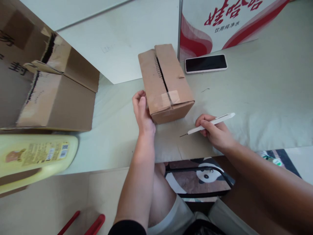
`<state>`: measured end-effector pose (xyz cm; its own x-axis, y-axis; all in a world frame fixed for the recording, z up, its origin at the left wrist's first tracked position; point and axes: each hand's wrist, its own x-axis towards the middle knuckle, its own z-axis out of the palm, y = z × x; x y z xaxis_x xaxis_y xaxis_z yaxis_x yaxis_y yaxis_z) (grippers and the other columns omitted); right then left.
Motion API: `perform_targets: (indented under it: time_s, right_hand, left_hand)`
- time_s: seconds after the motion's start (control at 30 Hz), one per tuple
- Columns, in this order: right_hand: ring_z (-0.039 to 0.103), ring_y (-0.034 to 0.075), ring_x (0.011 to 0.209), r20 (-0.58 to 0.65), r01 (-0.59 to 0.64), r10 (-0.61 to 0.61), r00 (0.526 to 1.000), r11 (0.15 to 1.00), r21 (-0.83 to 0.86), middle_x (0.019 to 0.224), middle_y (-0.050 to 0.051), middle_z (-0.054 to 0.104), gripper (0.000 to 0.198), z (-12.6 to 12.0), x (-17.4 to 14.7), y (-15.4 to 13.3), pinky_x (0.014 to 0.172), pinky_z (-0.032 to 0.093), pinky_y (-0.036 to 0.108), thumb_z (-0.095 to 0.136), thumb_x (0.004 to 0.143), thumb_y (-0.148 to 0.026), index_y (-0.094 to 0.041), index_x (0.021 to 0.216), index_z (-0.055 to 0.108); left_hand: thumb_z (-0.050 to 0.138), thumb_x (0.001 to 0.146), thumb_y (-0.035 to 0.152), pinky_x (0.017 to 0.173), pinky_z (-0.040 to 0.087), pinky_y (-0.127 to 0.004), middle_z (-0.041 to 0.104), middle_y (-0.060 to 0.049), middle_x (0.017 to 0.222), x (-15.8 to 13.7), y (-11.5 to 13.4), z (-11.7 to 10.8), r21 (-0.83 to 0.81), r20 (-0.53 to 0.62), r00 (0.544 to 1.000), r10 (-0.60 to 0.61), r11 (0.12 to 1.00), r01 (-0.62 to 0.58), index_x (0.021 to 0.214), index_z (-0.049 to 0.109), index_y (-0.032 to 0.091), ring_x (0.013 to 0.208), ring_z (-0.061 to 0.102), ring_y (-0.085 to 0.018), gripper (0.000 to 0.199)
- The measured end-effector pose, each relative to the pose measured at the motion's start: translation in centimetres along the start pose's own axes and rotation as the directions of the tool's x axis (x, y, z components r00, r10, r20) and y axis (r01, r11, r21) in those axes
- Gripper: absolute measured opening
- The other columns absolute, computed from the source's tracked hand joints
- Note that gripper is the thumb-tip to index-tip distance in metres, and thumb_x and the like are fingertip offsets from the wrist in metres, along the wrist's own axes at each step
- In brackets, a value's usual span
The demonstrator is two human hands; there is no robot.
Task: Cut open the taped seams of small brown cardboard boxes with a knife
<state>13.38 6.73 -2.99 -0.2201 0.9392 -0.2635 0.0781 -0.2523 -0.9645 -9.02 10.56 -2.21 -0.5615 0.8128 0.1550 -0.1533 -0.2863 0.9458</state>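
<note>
A small brown cardboard box rests on the pale green cloth, its top flaps meeting at a dark narrow gap. Clear tape spans the near end of that gap. My left hand holds the box's left side, fingers curled and some of them hidden against it. To the right of the box, my right hand is closed around a slim white pen-shaped tool. This tool has a clip and a thin dark tip pointing left, apart from the box.
Behind the box stand a white panel and a red-and-white carton. A phone lies nearby. At left are a larger opened cardboard box and a yellow bottle. The cloth-covered surface ends before my knees.
</note>
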Motion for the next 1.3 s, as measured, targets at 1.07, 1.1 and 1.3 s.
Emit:
perform_targets:
  time_s: [1.07,1.1,1.3]
  right_hand:
    - [0.036,0.011,0.047,0.008,-0.006,0.006,1.0,1.0,0.021,0.047,-0.004,0.041,0.022,0.0,0.1,0.0,0.047,0.022,0.028,0.058,0.081,-0.04,-0.021,0.069,0.061]
    - [0.036,0.011,0.047,0.009,-0.004,0.004,1.0,1.0,0.019,0.048,-0.004,0.041,0.022,0.0,0.1,0.0,0.048,0.023,0.029,0.058,0.081,-0.04,-0.021,0.069,0.061]
    - [0.039,0.012,0.048,-0.008,0.012,-0.012,1.0,1.0,0.024,0.048,-0.004,0.041,0.024,0.0,0.1,0.3,0.05,0.024,0.03,0.06,0.082,-0.042,-0.022,0.069,0.061]
  left_hand:
    - [0.058,0.084,0.053,0.105,0.049,-0.041,0.064,-0.004,0.108,1.7,-0.4,-3.1,-0.002,0.115,0.979,0.17,0.985,-0.171,0.105,0.061,0.025,0.116,0.063,-0.026,0.035]
    - [0.059,0.084,0.056,0.107,0.048,-0.042,0.065,-0.004,0.112,1.6,-0.4,-3.0,0.01,0.135,0.976,0.173,0.984,-0.176,0.106,0.062,0.025,0.119,0.062,-0.027,0.037]
    - [0.054,0.085,0.074,0.121,0.037,-0.044,0.061,-0.003,0.137,0.7,-0.6,-2.0,0.045,0.24,0.951,0.195,0.976,-0.211,0.124,0.064,0.031,0.142,0.049,-0.03,0.059]
